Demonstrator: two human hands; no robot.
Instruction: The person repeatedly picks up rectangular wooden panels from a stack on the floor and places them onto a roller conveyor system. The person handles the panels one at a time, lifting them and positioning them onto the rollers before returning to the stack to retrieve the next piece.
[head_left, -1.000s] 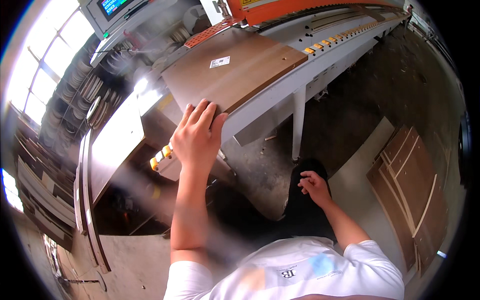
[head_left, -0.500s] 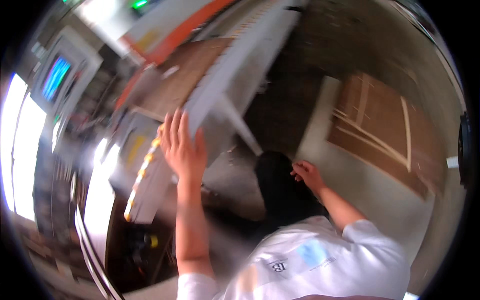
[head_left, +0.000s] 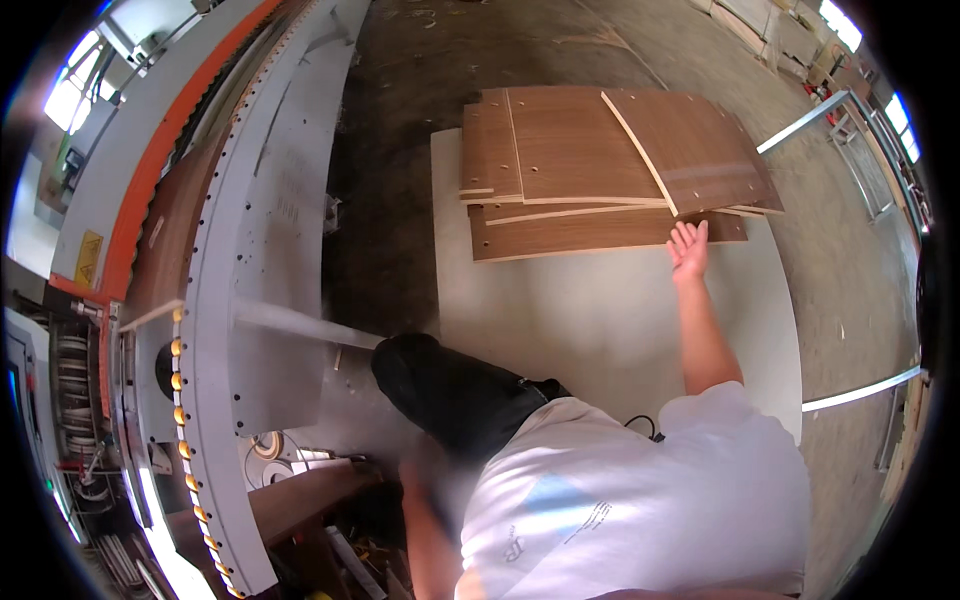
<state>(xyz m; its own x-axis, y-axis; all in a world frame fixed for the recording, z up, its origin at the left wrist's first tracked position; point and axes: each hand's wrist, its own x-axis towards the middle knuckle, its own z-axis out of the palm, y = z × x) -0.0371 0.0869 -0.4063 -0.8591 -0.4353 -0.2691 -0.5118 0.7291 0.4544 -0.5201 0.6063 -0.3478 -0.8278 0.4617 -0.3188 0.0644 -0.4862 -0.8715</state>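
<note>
My right hand (head_left: 688, 252) reaches out over the pale platform with its palm turned up and its fingers apart. The fingertips are at the near corner of the top brown wood-grain board (head_left: 695, 150); whether they touch it I cannot tell. That board lies askew on a stack of similar boards (head_left: 575, 145) with pale edges and small drilled holes. My left hand (head_left: 410, 475) is low beside my body, smeared and mostly hidden, so its fingers do not show.
The stack rests on a pale platform (head_left: 600, 310). At left runs a long grey and orange machine (head_left: 280, 190) with yellow rollers (head_left: 178, 382) along its edge and another brown board (head_left: 172, 235) in it. A metal frame (head_left: 862, 403) stands at right.
My view has swung right, toward the stack. My left hand has dropped from beside the machine's board to my side. My right hand has stretched out from near my leg to the stacked boards.
</note>
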